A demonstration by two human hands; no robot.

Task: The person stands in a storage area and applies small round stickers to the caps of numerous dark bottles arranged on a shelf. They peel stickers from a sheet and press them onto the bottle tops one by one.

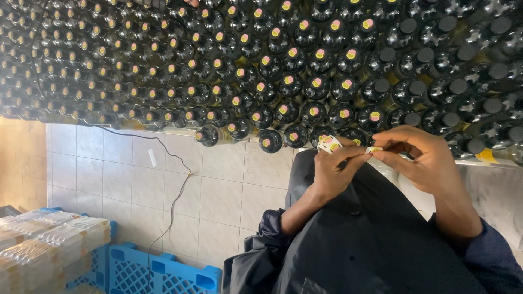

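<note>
My left hand (336, 170) holds a small white sheet of round pink-and-yellow stickers (328, 144) at the near edge of a table. My right hand (425, 155) pinches one small sticker (373, 149) between thumb and forefinger, just right of the sheet, with the two hands almost touching. Beyond the hands stand several rows of dark bottles (297, 111) with black caps. Most caps carry a round sticker; the bottles at the right (452, 87) have bare black caps.
A pale tiled floor (218, 185) lies below left, with a thin cable (174, 201) running across it. A blue plastic crate (163, 272) sits at the bottom left beside wrapped packs (43, 239) stacked on another crate. My dark jacket fills the bottom right.
</note>
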